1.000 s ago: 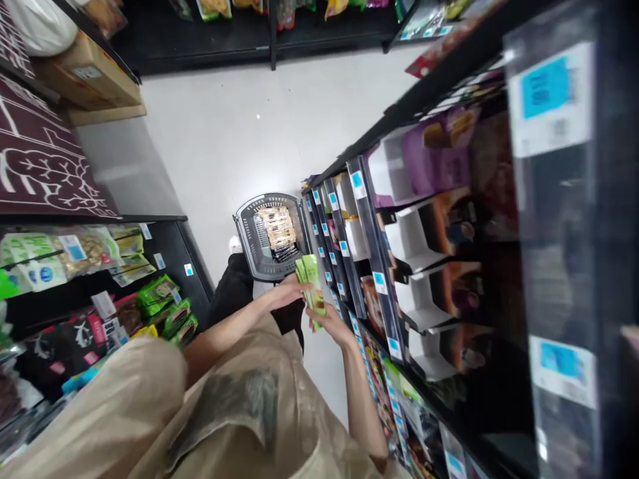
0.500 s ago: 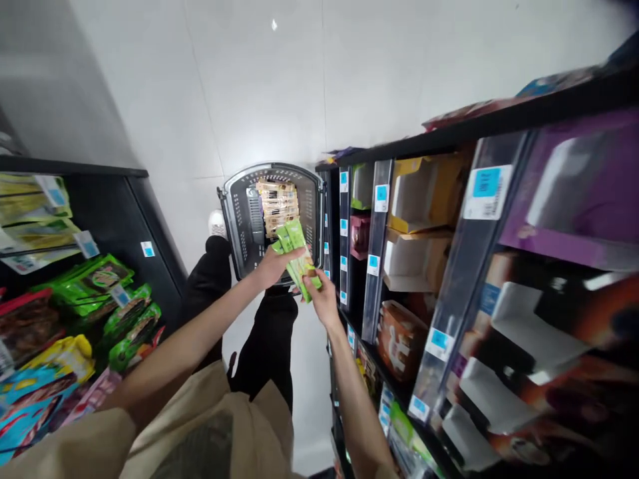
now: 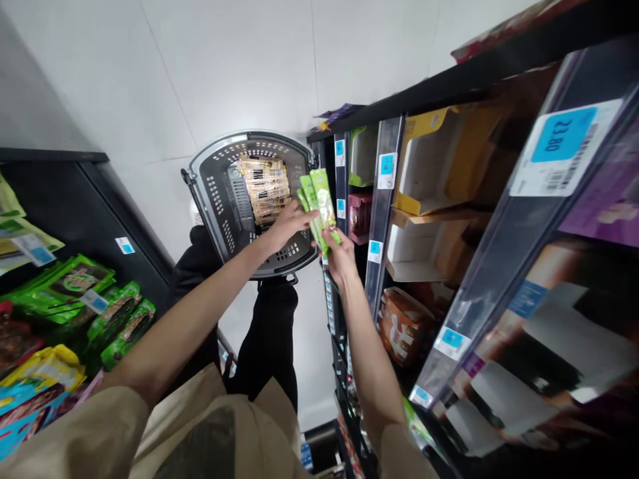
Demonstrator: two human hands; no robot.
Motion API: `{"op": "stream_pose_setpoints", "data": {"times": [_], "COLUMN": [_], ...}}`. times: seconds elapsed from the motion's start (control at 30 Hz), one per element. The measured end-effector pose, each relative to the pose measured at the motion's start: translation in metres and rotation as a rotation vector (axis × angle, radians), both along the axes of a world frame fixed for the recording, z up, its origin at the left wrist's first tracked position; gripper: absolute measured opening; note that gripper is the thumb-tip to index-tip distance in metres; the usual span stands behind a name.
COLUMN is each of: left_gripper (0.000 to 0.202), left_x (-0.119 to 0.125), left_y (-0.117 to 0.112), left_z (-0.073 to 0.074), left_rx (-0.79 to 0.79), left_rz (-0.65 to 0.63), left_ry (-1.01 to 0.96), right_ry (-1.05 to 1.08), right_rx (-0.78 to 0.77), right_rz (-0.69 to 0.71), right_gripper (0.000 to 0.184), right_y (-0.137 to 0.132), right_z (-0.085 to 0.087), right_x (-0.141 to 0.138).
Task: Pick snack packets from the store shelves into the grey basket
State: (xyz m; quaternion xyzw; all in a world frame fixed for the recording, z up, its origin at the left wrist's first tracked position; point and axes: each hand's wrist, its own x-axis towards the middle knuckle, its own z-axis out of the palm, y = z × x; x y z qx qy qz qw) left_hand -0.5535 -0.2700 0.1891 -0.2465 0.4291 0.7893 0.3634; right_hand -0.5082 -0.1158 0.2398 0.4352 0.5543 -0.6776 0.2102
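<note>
Both my hands hold a small stack of green snack bars (image 3: 319, 203) in front of the shelf edge. My left hand (image 3: 287, 226) pinches the stack from the left side. My right hand (image 3: 340, 256) grips its lower end from below. Just behind the bars, on the floor, a grey shopping basket (image 3: 219, 199) holds a pile of beige packets (image 3: 263, 189). To the right of the bars, a green display box (image 3: 360, 156) sits on the top shelf level.
Black shelving (image 3: 499, 219) with blue price tags and yellow, orange and purple display cartons runs along the right. A second black shelf (image 3: 74, 199) with green and yellow snack bags stands on the left. White tiled floor (image 3: 239, 73) lies between them.
The view has swung down and closer to the shelf. My hands have lifted the green bars up and to the right, toward the shelf with the green box.
</note>
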Motion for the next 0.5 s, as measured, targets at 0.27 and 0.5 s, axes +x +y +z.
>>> {"op": "stream_pose_setpoints", "data": {"times": [0.27, 0.5], "left_gripper": [0.045, 0.036], "left_x": [0.023, 0.094], "left_y": [-0.083, -0.197], "left_z": [-0.069, -0.062], "left_rx": [-0.495, -0.734], "left_rz": [-0.560, -0.735], "left_ry": [0.027, -0.043], "right_ry": [0.040, 0.135], "right_rx": [0.261, 0.654], "right_rz": [-0.264, 0.009], "right_gripper": [0.024, 0.038], "right_y": [0.048, 0.047], "right_z": [-0.078, -0.133], "right_x": [-0.083, -0.118]}}
